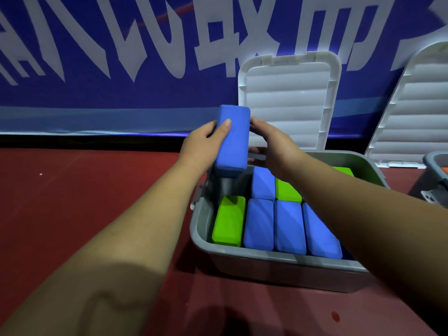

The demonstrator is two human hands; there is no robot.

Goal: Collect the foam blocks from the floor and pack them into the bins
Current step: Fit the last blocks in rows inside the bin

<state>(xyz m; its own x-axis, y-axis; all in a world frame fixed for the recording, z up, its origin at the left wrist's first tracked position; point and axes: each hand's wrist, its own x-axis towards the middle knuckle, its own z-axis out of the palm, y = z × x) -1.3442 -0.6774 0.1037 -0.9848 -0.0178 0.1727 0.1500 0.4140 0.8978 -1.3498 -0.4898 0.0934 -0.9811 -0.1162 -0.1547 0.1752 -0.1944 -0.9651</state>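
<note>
I hold a blue foam block upright-tilted above the far left corner of the grey bin. My left hand grips its left side with the thumb on its face. My right hand holds its right side. Inside the bin lie several blue blocks side by side, a green block at the near left and another green block behind. The far left slot of the bin shows bare grey bottom. My right forearm hides part of the bin's right side.
The bin's white ribbed lid stands open against a blue banner wall. A second grey bin with its own white lid stands at the right edge. The floor is dark red.
</note>
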